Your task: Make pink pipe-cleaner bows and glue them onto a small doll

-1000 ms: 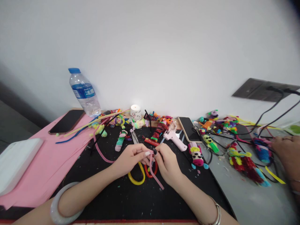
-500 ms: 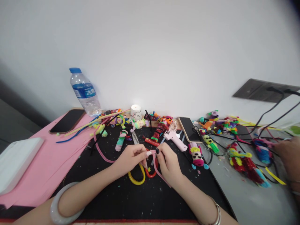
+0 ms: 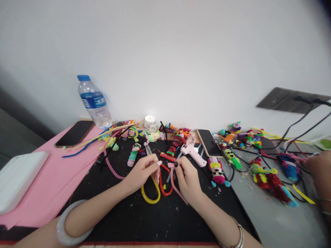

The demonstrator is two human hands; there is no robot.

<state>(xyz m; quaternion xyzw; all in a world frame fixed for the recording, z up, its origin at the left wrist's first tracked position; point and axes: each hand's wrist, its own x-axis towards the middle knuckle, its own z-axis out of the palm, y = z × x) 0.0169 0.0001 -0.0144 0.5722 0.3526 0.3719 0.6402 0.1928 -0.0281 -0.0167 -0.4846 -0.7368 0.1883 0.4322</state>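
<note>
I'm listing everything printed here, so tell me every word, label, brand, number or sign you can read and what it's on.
"冰露", seemingly, in white characters on the blue label of the bottle; its smaller print is blurred.
White cup: red and dark marks, too small to read.
Red stick: pale print, too small to read.

Two phones (image 3: pixel 74 133) (image 3: pixel 209 143), one bottle (image 3: pixel 94 103)
</note>
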